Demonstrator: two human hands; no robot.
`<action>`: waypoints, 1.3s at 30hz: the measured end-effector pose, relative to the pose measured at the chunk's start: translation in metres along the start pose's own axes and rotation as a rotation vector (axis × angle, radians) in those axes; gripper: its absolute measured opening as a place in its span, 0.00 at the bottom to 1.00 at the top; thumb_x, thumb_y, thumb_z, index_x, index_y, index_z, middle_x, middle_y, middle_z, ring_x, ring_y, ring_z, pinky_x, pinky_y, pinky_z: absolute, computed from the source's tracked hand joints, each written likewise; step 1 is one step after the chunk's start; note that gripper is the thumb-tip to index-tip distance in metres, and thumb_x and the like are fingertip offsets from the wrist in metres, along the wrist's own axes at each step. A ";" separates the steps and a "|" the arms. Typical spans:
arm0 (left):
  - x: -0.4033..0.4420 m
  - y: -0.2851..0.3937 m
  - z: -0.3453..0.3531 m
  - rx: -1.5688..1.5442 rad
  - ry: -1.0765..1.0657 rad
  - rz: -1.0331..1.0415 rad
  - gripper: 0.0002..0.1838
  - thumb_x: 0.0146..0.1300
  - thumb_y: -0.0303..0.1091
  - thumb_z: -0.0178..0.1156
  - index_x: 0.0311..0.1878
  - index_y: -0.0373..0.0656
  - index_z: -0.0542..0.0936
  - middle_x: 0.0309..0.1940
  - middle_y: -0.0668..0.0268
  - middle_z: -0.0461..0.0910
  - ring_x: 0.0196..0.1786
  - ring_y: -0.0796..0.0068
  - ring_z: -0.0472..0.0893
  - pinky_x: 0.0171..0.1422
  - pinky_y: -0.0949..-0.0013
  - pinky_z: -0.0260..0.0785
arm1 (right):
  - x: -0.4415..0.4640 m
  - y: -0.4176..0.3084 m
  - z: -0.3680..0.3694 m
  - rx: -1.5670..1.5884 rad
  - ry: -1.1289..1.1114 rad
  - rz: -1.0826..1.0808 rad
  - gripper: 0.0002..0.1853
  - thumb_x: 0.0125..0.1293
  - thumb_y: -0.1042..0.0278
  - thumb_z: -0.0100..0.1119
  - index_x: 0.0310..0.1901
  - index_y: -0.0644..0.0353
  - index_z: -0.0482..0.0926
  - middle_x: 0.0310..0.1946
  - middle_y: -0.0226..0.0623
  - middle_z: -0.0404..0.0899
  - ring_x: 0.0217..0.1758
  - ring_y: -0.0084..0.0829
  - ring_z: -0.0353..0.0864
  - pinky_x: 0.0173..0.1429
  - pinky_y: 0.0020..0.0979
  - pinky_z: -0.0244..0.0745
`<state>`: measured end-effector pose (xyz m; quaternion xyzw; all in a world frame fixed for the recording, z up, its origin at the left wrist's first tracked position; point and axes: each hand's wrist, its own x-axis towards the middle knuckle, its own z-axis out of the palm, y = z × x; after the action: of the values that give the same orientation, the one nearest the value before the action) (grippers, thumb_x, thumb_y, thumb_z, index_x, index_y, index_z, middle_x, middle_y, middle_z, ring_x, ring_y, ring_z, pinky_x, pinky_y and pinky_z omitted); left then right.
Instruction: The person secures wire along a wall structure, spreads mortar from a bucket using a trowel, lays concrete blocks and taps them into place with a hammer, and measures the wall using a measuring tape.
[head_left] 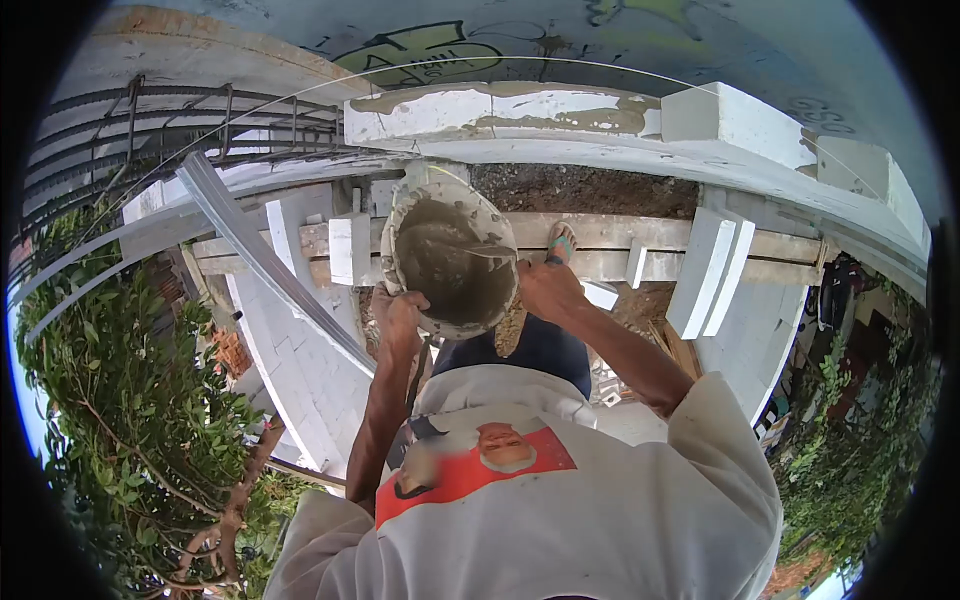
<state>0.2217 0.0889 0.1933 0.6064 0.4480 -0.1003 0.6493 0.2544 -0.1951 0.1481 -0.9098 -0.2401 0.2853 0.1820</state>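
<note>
A bucket [398, 215] caked with grey mortar is tilted toward me in front of my body. Wet mortar [440, 245] lies inside it. My left hand [398, 308] is closed on the bucket's near-left rim. On the right side, my right hand [548, 288] is closed around the handle of a mortar-covered trowel [485, 250], whose blade reaches into the bucket. The handle is mostly hidden by my fingers. Beyond the bucket runs a wall of white blocks [560, 150], with grey mortar smeared along its top.
Wooden planks [600, 265] form a walkway under my sandalled foot [562, 238]. White blocks [700, 270] stand on it to the right, another block [348, 250] to the left. A metal channel [270, 255] slants at left near rebar [180, 105]. A thin string crosses above the wall.
</note>
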 end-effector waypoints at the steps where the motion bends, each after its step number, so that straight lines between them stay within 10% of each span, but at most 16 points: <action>1: -0.002 0.001 0.005 -0.015 0.030 -0.005 0.21 0.41 0.17 0.60 0.45 0.33 0.77 0.34 0.62 0.81 0.32 0.71 0.79 0.36 0.68 0.73 | 0.004 -0.004 0.002 -0.088 -0.018 -0.072 0.13 0.63 0.65 0.67 0.44 0.63 0.82 0.36 0.45 0.85 0.41 0.43 0.90 0.40 0.44 0.87; 12: -0.019 0.019 0.055 -0.119 0.025 0.112 0.19 0.39 0.14 0.60 0.40 0.33 0.78 0.32 0.66 0.81 0.28 0.75 0.75 0.30 0.69 0.66 | 0.000 -0.025 -0.039 0.008 -0.430 -0.360 0.08 0.61 0.70 0.64 0.36 0.62 0.90 0.33 0.44 0.89 0.38 0.42 0.92 0.37 0.42 0.86; 14: -0.021 0.022 0.053 -0.111 -0.026 0.118 0.18 0.40 0.13 0.60 0.40 0.33 0.78 0.32 0.65 0.81 0.28 0.75 0.75 0.30 0.70 0.66 | -0.001 -0.017 -0.057 0.599 -0.739 0.106 0.11 0.67 0.64 0.64 0.42 0.64 0.82 0.22 0.37 0.79 0.18 0.31 0.79 0.24 0.38 0.75; 20: -0.027 0.009 0.032 -0.234 -0.093 -0.005 0.20 0.42 0.11 0.57 0.43 0.33 0.80 0.32 0.61 0.82 0.30 0.67 0.79 0.34 0.66 0.73 | -0.026 0.011 -0.062 1.284 -0.916 0.343 0.16 0.70 0.58 0.65 0.45 0.65 0.82 0.20 0.24 0.66 0.14 0.17 0.60 0.18 0.27 0.57; 26: -0.018 -0.040 -0.002 -0.239 0.071 -0.281 0.05 0.51 0.15 0.63 0.33 0.32 0.83 0.31 0.59 0.82 0.34 0.63 0.82 0.43 0.60 0.76 | 0.012 0.029 -0.016 1.636 -0.575 0.181 0.12 0.75 0.68 0.56 0.52 0.67 0.75 0.21 0.29 0.69 0.14 0.21 0.66 0.19 0.28 0.65; 28: -0.015 -0.055 -0.007 -0.319 0.082 -0.335 0.05 0.53 0.16 0.62 0.34 0.31 0.83 0.32 0.58 0.81 0.37 0.63 0.83 0.45 0.62 0.75 | 0.044 0.025 -0.005 1.683 -0.151 0.074 0.09 0.76 0.69 0.56 0.50 0.64 0.73 0.23 0.32 0.71 0.14 0.20 0.67 0.20 0.28 0.65; 30: -0.012 -0.066 -0.013 -0.340 0.134 -0.302 0.05 0.54 0.16 0.62 0.35 0.31 0.83 0.33 0.59 0.81 0.35 0.63 0.82 0.41 0.62 0.75 | 0.086 0.031 0.006 1.584 -0.041 0.102 0.08 0.76 0.68 0.57 0.48 0.63 0.72 0.26 0.36 0.72 0.21 0.28 0.74 0.26 0.34 0.72; 32: -0.011 -0.057 -0.020 -0.282 0.225 -0.405 0.05 0.53 0.15 0.63 0.33 0.34 0.82 0.31 0.62 0.80 0.28 0.64 0.80 0.31 0.64 0.71 | 0.131 0.027 0.007 0.860 0.542 -0.026 0.09 0.76 0.68 0.56 0.49 0.64 0.71 0.31 0.43 0.76 0.31 0.43 0.82 0.36 0.45 0.78; 36: -0.005 -0.080 -0.050 0.081 0.153 -0.256 0.06 0.51 0.13 0.62 0.30 0.34 0.80 0.26 0.61 0.78 0.23 0.63 0.78 0.31 0.59 0.75 | 0.206 0.024 0.045 0.553 0.726 0.112 0.13 0.76 0.66 0.57 0.54 0.65 0.70 0.41 0.50 0.80 0.45 0.59 0.85 0.49 0.54 0.80; 39: -0.006 -0.102 -0.073 0.113 0.076 -0.089 0.08 0.50 0.13 0.61 0.32 0.36 0.81 0.26 0.62 0.78 0.22 0.63 0.78 0.30 0.60 0.74 | 0.220 0.007 0.071 0.406 0.440 0.251 0.19 0.72 0.68 0.57 0.61 0.65 0.70 0.53 0.54 0.79 0.52 0.60 0.86 0.56 0.54 0.84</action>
<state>0.1155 0.1250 0.1363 0.6250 0.4923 -0.1312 0.5915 0.3722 -0.0685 -0.0048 -0.9172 -0.0190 0.1444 0.3708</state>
